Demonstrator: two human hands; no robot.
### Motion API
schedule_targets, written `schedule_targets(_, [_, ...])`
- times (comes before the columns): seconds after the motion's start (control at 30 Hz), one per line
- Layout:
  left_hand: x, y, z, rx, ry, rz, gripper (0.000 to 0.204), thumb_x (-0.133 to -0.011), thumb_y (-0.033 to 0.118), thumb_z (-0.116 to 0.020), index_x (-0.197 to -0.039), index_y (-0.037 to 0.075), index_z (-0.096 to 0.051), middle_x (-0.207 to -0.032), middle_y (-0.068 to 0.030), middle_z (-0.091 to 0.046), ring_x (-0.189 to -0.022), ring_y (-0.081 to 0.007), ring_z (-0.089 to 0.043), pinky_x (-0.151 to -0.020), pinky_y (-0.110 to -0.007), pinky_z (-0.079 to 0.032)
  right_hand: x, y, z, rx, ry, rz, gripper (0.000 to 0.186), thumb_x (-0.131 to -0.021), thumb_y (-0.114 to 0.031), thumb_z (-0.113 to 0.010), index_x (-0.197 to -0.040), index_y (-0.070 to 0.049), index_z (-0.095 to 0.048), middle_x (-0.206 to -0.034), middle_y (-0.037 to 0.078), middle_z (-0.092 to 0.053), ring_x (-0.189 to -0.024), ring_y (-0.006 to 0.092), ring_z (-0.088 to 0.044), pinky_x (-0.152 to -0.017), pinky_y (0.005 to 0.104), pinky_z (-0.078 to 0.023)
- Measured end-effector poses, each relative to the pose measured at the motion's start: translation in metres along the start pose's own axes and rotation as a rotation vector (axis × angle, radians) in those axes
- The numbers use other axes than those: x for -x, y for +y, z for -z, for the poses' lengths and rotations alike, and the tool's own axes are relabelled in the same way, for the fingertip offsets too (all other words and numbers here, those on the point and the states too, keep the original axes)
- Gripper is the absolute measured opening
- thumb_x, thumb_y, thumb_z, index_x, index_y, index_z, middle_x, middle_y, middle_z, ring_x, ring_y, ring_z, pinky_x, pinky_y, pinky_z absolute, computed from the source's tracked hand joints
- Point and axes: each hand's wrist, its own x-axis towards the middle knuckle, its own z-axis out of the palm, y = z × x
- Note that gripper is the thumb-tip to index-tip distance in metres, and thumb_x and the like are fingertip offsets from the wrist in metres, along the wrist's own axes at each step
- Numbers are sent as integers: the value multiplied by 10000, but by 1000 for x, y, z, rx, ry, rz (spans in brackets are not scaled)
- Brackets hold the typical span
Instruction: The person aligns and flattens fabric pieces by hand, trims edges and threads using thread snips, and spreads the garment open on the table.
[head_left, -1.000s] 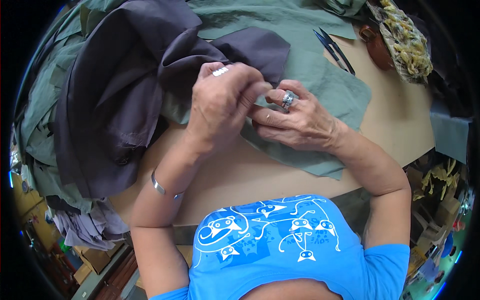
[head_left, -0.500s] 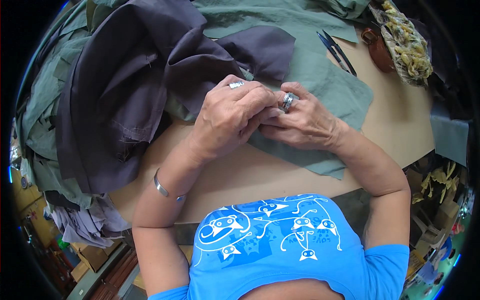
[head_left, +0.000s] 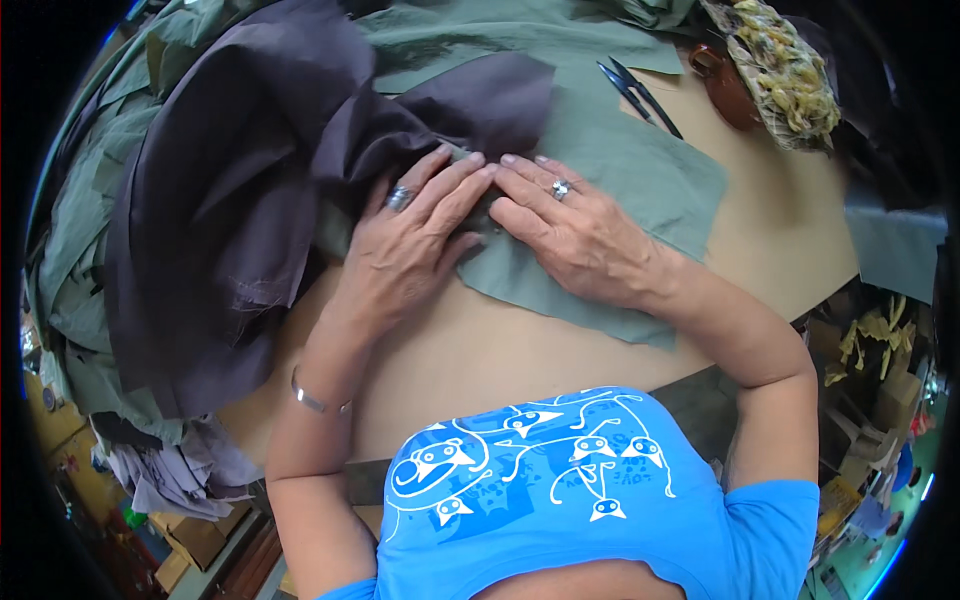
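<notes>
My left hand [head_left: 410, 230] lies palm down on the green fabric, its fingers stretched toward the edge where dark purple-brown cloth [head_left: 230, 180] meets it. Beside it, my right hand [head_left: 575, 228] rests flat on the same green fabric [head_left: 655, 185], fingers extended. The fingertips of both hands almost touch each other. Folds of the dark cloth bunch just beyond the left fingers and spread off to the left. What lies under the palms is hidden.
Thread snips [head_left: 640, 97] lie on the green fabric beyond my right hand. Farther right stand a brown mug [head_left: 735, 95] and a pincushion-like pad with yellowish tufts [head_left: 785, 75]. Greyish-lilac cloth [head_left: 175, 465] hangs over the tan table's [head_left: 530, 345] left edge.
My hands were pinched together above the fabric. They have parted, and both now lie flat on the green fabric with fingers extended.
</notes>
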Motion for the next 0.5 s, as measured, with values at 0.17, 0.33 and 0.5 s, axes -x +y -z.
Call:
schedule_targets(0.17, [9,-13,3,-22,-94,-24,698,-718,358,-701,-1313,96,-448,-1372,-34,-431,-1255,-285,-407,-995,-433,-371,50,-5,39,27,-177,-88,400,-796,-57,-530,-1185,33,-505,-1241,204,-522,-1154,331,-518,-995,436,-402])
schedule_targets(0.33, [-1,0,13,-1,-169,-19,801,-636,438,-746,-1300,90,-466,-1368,-62,-425,-1244,-324,-404,-996,-446,-362,112,-7,75,148,-146,-217,418,-725,13,-616,-1142,9,-581,-1224,153,-559,-1075,303,-570,-970,424,-430])
schedule_targets(0.5, [-3,-15,-5,-179,-38,-141,414,-764,203,-630,-1153,70,-576,-1281,-69,-512,-1221,-281,-448,-995,-442,-355,105,-4,75,168,-45,-383,285,-723,48,-619,-1002,-12,-623,-1012,100,-615,-868,267,-584,-761,372,-460])
